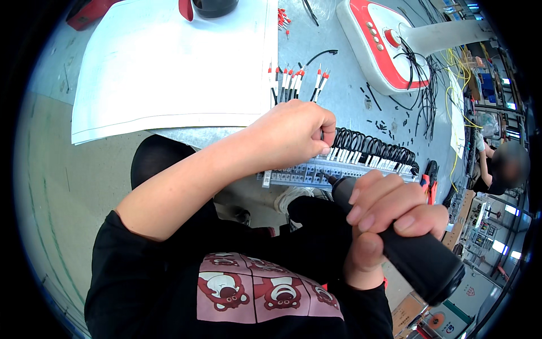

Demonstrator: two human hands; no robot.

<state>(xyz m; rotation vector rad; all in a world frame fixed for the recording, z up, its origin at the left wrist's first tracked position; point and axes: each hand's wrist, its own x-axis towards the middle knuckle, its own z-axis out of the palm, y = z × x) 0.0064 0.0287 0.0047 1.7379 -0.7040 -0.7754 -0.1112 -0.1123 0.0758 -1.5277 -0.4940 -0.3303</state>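
Note:
My right hand point(389, 209) wraps round a black electric screwdriver point(420, 263). The tool slants up and left, its tip close to a long strip of grey-blue terminal blocks point(293, 176). Over the same strip, the thumb and fingers of my left hand point(299, 133) pinch a black wire, mostly hidden by the fingers. To the right of that hand runs a row of looped black wires point(375, 146) with white marker sleeves, along the strip. Just beyond the left hand lie several black wires with white sleeves and red-collared ends point(292, 79).
Large paper sheets point(175, 68) cover the table's left side, with a dark round object point(214, 5) on them. A red-and-white fan base point(384, 48) stands far right. Black offcuts point(381, 125) lie nearby. Red-and-black pliers point(430, 181) are right of the strip. Another person point(505, 164) is at far right.

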